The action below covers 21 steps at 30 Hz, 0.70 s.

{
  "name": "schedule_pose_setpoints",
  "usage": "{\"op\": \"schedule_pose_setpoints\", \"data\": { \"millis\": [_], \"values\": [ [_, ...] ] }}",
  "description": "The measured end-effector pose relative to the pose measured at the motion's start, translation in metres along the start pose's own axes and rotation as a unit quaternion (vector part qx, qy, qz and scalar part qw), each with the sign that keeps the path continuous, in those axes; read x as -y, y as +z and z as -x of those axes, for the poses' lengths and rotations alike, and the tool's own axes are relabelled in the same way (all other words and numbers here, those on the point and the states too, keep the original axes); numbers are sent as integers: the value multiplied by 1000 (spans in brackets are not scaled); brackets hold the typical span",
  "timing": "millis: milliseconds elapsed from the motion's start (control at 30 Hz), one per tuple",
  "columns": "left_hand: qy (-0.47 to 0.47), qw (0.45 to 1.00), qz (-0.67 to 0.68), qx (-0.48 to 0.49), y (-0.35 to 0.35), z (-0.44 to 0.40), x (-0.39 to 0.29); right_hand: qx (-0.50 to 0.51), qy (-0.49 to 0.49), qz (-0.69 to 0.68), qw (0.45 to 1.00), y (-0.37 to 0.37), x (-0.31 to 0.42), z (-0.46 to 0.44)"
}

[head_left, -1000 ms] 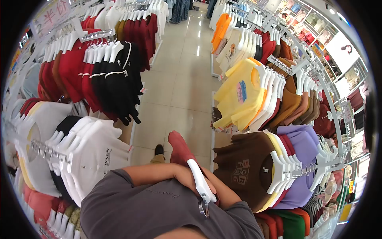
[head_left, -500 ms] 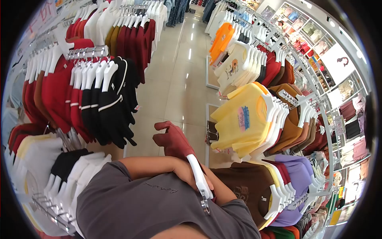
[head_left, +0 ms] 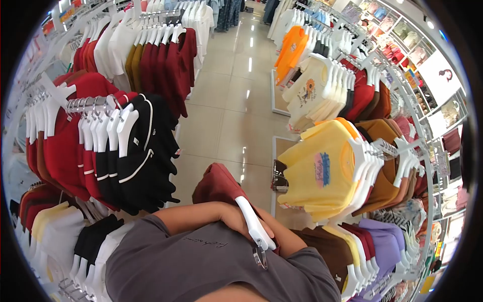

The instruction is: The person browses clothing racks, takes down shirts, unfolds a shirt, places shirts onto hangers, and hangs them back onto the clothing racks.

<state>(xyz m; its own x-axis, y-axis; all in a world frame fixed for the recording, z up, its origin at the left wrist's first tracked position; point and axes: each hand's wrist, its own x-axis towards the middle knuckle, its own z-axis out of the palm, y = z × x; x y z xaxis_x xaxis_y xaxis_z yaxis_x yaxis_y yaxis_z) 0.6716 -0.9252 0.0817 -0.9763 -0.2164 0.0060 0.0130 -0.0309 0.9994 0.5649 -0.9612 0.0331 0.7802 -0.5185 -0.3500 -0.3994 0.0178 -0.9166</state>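
Note:
My left hand [head_left: 234,218] is closed at a white hanger [head_left: 250,217], which lies across its front and hides part of the fingers. The hanger's metal hook [head_left: 260,255] points down against my grey shirt [head_left: 201,261]. A dark red garment [head_left: 216,185] on the hanger juts out beyond my folded forearms, with a small red edge beside the hook. My right forearm [head_left: 284,234] passes under the left one from the right. My right hand is hidden behind the arm and garment.
Tiled floor [head_left: 221,118] runs between two rows of racks. Black and red tops [head_left: 156,171] hang at the left. At the right hang yellow shirts [head_left: 317,176], a brown shirt [head_left: 327,246] and purple tops [head_left: 382,241]. Shelves [head_left: 402,30] line the far right wall.
My forearms stay folded with the hanger between them. The red garment's protruding part has changed from narrow to broader and more bunched. The racks have shifted in view.

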Motion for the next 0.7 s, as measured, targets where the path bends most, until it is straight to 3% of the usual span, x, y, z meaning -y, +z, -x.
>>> {"op": "schedule_pose_setpoints", "data": {
  "millis": [233, 333, 700],
  "values": [
    [5, 994, -4, -113, -92, 0, -12, 105, -14, 12, 994, -86, 0, -78],
    [-28, 992, -13, -126, -130, -9, -31, 141, -14, 17, 990, -125, 3, -103],
    [-13, 994, 0, -108, -238, -61, -19, 187, 43, 5, 981, -235, -18, -131]
  ]
}}
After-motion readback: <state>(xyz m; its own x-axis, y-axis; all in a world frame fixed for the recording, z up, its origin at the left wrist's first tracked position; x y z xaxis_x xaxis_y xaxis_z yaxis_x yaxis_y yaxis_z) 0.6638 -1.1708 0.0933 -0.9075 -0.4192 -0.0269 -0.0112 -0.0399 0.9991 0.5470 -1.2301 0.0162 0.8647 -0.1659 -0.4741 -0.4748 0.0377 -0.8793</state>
